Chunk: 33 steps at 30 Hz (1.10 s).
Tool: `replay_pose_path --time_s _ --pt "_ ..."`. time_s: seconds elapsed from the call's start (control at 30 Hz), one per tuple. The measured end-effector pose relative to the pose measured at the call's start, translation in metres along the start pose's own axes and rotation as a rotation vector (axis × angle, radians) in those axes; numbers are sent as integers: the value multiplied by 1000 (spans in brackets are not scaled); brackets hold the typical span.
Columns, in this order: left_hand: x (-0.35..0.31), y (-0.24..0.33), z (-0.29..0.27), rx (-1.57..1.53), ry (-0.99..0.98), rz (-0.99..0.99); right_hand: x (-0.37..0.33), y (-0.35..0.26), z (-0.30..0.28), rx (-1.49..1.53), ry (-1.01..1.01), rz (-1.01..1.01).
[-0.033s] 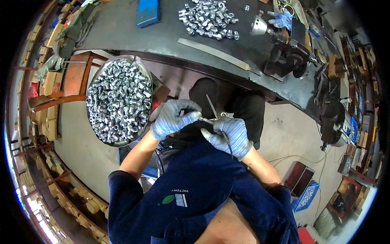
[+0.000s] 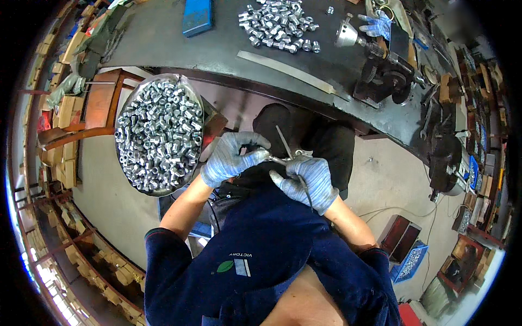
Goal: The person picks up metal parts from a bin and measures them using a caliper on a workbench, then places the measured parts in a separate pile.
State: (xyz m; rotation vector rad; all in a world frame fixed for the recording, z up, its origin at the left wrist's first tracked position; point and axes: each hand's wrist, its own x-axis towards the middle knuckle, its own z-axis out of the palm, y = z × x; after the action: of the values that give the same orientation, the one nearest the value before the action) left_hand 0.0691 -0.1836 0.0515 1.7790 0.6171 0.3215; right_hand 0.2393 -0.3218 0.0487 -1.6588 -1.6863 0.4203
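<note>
Both hands wear blue-grey knitted gloves and meet above my lap. My left hand (image 2: 234, 157) is closed, thumb and fingers pinching a small shiny metal piece (image 2: 269, 157); most of that piece is covered by the glove. Closed around a thin dark metal rod (image 2: 284, 142) is my right hand (image 2: 309, 182); the rod slants up past the fingers and shows again below them. A short metal shank (image 2: 279, 161) bridges the two hands. Beside the right fingers a bright metal end (image 2: 303, 154) sticks out; whether it belongs to the shank I cannot tell.
On my left stands a large round pan (image 2: 203, 117) heaped with metal hex fittings (image 2: 160, 136), near a wooden chair (image 2: 100, 106). The workbench (image 2: 163, 46) ahead carries a fittings pile (image 2: 280, 24), a flat metal strip (image 2: 285, 69), a blue box (image 2: 197, 17) and a chuck machine (image 2: 380, 62).
</note>
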Motion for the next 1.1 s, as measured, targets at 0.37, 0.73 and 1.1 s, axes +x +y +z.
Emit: replay_pose_path --time_s 0.37,0.73,1.1 --pt "5 7 1 -44 13 -110 -7 10 -3 141 80 90" --pt "9 -20 0 674 287 161 -4 -26 -42 392 -96 -126" --pt "9 -8 17 624 221 167 12 -22 -2 173 -64 -145"
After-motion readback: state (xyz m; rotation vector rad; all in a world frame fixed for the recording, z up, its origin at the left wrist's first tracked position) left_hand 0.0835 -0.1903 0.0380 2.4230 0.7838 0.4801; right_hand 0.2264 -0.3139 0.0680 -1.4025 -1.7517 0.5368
